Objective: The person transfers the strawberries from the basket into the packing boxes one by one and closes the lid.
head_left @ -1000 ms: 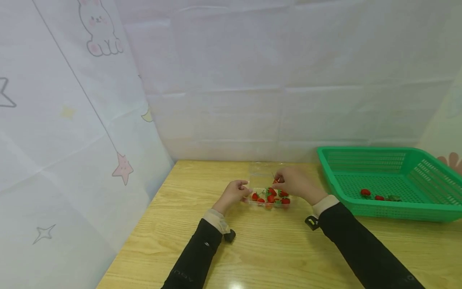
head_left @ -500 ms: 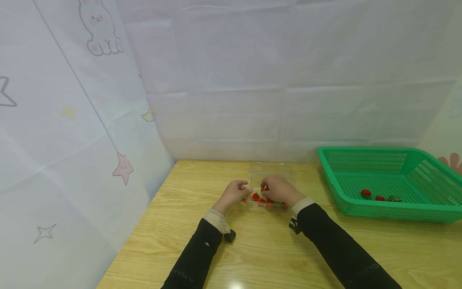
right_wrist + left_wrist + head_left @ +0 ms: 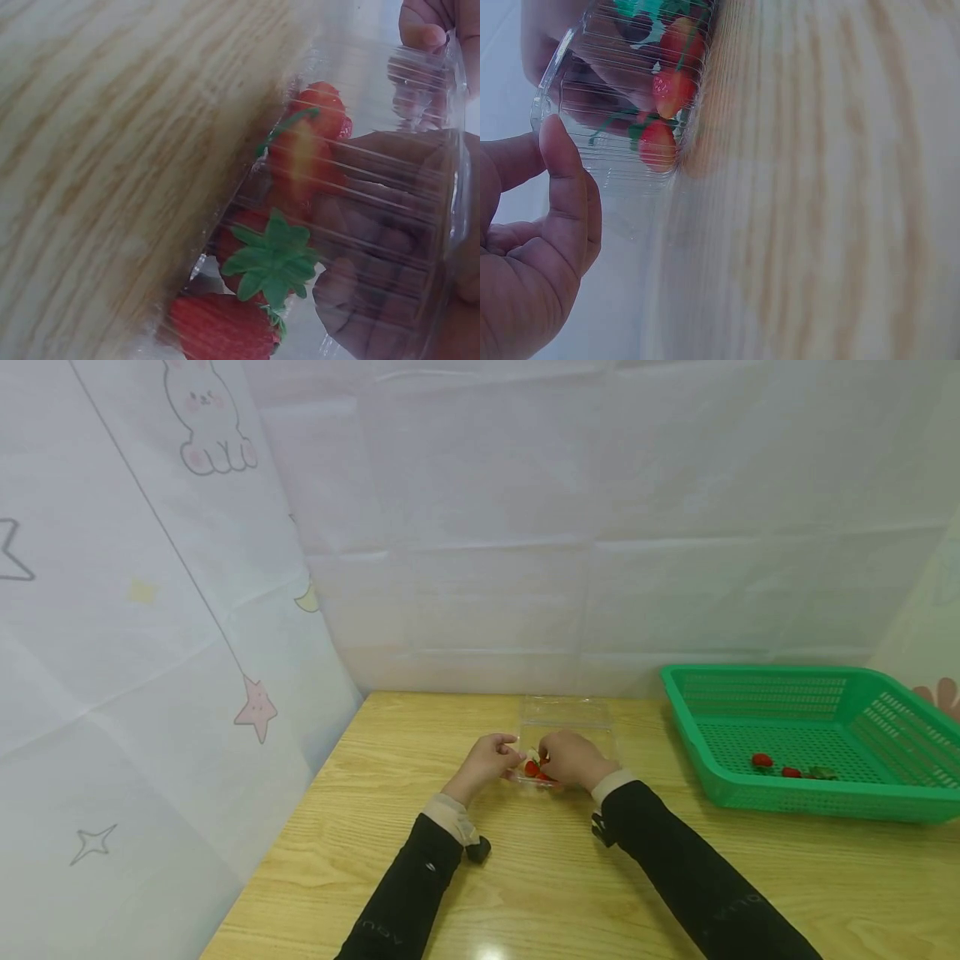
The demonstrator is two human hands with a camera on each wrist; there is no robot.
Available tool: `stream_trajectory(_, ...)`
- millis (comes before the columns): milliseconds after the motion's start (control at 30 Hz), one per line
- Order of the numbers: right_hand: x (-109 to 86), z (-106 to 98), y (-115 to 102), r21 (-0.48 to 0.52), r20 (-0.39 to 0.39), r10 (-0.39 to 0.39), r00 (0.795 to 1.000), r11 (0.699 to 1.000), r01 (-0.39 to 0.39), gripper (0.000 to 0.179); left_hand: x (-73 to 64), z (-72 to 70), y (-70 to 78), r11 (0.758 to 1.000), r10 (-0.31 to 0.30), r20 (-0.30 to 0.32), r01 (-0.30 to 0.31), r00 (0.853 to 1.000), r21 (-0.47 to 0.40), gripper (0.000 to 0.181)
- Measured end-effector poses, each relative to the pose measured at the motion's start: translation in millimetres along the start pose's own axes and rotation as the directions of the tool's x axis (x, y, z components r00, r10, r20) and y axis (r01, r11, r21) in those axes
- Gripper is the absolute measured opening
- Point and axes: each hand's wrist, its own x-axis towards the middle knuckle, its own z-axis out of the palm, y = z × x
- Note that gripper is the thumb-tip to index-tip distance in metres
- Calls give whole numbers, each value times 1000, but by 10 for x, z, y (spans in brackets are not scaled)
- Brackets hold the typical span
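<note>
My left hand [image 3: 483,764] pinches the near left rim of a clear plastic box [image 3: 559,64] between thumb and finger. Red strawberries with green leaves lie inside it; one strawberry [image 3: 658,145] sits against the ribbed wall in the left wrist view. My right hand [image 3: 573,758] reaches down into the box, its bent fingers around a strawberry [image 3: 322,101] at the left end. Through the clear side, the right wrist view shows these fingertips right at the fruit. A leafy strawberry [image 3: 225,326] lies lower in that view. In the head view the right hand hides most of the fruit.
A green plastic basket [image 3: 817,793] stands at the right on the wooden table [image 3: 525,877], with a red strawberry [image 3: 762,760] and a few more pieces in it. The box's clear lid [image 3: 567,712] lies folded back towards the cloth-covered wall [image 3: 465,527].
My right hand has moved left and lower with a strawberry, from above the box's right part into its left end. The left hand has kept its place at the rim.
</note>
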Motion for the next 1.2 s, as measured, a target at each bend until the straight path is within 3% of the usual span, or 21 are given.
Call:
stream_trajectory(667,44,17,-67,-24,123,19,992,1000,-16,4,-47,-5,-3,1000,13,27,-13,1000,-6,51)
stream_trajectory(833,-35,-47,-36,1,97,-8,995,1000,8,25,-47,0,-9,1000,12,24,-12,1000,-5,51)
stream_trajectory(1033,-210,-223,86,29,33,-31,999,999,30,30,-30,1,-1,1000,-5,10,5,1000,-8,50)
stream_trajectory(1200,-412,-494,229,45,-41,-43,998,998,45,33,-5,-12,7,1000,-3,10,3,1000,2,49)
